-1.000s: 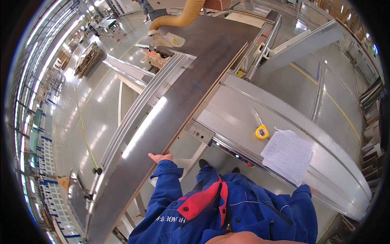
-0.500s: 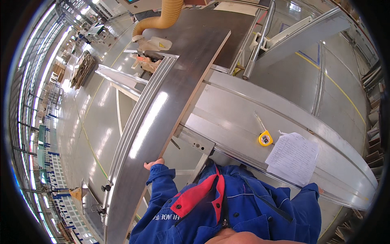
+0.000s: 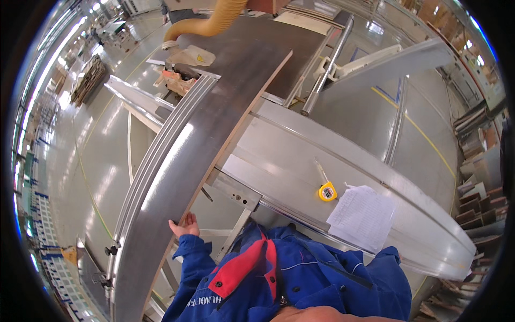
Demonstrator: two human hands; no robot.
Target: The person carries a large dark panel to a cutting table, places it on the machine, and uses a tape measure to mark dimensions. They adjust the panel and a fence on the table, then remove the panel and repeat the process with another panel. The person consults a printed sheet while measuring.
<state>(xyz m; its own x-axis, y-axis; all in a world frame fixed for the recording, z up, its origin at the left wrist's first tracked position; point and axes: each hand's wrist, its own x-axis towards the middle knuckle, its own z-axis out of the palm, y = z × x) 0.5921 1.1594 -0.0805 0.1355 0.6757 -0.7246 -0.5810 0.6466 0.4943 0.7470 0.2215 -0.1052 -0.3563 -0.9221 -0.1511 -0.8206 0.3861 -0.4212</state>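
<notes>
A long dark board (image 3: 177,182) with a pale edge runs from the lower left toward the far middle, over a ribbed metal rail (image 3: 155,147). At its near right edge is my left hand (image 3: 185,225), open, the thumb resting over the board and the fingers stretched along the edge. My right hand (image 3: 400,256) barely shows past its blue sleeve, by the near edge of a grey metal table (image 3: 279,145); its fingers are hidden. On that table lie a yellow tape measure (image 3: 327,191), its blade a little out, and a handwritten paper sheet (image 3: 362,217).
A tan ribbed hose (image 3: 214,21) curves down to a pale guard (image 3: 190,56) beyond the board. A round metal bar (image 3: 330,64) stands at the far side. Stacked boards (image 3: 88,80) sit on the floor at left, and several offcuts (image 3: 480,206) line the right side.
The view has shifted, so most things appear farther left. My left hand's fingers have straightened and now show beside the board's edge, where earlier they were more curled.
</notes>
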